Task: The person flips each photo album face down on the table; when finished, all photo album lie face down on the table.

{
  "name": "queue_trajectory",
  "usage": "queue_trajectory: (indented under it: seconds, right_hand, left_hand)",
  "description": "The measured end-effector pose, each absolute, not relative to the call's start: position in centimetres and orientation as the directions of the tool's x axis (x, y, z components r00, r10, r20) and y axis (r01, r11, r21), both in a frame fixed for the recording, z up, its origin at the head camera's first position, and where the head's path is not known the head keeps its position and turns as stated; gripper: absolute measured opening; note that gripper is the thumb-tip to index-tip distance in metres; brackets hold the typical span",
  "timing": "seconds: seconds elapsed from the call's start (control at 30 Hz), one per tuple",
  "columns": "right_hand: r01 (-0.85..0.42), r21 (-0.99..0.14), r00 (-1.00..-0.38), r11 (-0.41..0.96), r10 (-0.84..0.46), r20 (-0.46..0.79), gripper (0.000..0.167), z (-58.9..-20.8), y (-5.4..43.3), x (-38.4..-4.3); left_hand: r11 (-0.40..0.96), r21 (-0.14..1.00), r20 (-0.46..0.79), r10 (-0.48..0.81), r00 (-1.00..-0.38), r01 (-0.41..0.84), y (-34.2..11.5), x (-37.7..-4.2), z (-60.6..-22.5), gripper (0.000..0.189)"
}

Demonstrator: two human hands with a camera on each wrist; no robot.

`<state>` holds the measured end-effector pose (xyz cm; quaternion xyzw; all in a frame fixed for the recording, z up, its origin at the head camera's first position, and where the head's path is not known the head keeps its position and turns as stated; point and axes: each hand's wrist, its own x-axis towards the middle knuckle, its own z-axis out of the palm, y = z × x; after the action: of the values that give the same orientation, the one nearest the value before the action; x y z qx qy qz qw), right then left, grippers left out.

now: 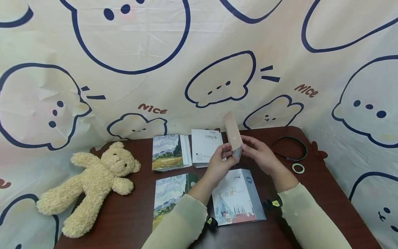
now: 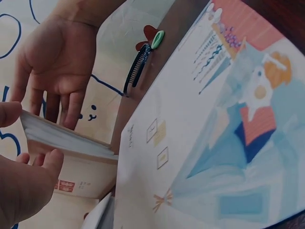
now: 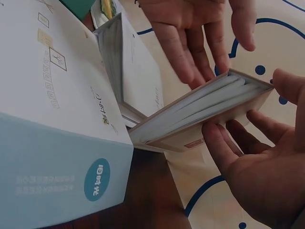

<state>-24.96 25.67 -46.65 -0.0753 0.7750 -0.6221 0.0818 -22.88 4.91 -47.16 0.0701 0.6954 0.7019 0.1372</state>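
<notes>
Beige slim box (image 1: 234,133) is between the fingers of both hands, just beyond the far edge of the tent-illustrated box and leaning; whether its lower part touches anything cannot be told. Both wrist views show one end unclosed, with white layers packed inside. The left hand (image 1: 220,162) grips it, thumb and fingers bent about its left side. The right hand (image 1: 261,154) pinches it from the other side, thumb at a corner and fingertips against a broad face.

Just below the fingers, on the near side, the tent-illustrated box (image 1: 232,197) lies on the dark tabletop (image 1: 138,214), its blue side turned to the right. Left of it and partly hidden by the left forearm lies a landscape-printed box (image 1: 169,192) with a green strip.

Beyond the left fingers lies a white case (image 1: 205,148) printed with Chinese characters, and left of that a landscape-patterned case (image 1: 167,152) with pale layers along its right side. Right of the right fingers, a pale green ring (image 1: 298,172) lies near a toothed black headband (image 2: 137,69). Well to the left, a cream teddy bear (image 1: 99,176) lies on its back. Farthest from the fingers hangs a cartoon-printed cloth (image 1: 174,90).
</notes>
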Motion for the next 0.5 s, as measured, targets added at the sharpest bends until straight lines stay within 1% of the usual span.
queue_trajectory:
  seconds: [0.1, 0.3, 0.5]
  right_hand:
    - [-0.014, -0.975, -0.978, 0.223, -0.205, -0.033, 0.065, -46.5, 25.9, -24.9]
    - [-0.007, -0.976, -0.981, 0.216, -0.19, -0.035, 0.065, -46.4, 26.3, -25.0]
    - [-0.005, -0.977, -0.985, 0.214, -0.169, -0.032, 0.067, -46.5, 26.9, -25.0]
  left_hand:
    - [0.005, 0.995, -0.094, 0.299, -0.95, -0.097, 5.1, -22.8, -47.4, 0.063]
    - [0.061, 0.991, -0.13, 0.3, -0.945, -0.117, 5.6, -22.7, -48.1, 0.066]
    - [0.081, 0.987, -0.155, 0.307, -0.939, -0.137, 6.1, -22.6, -48.7, 0.066]
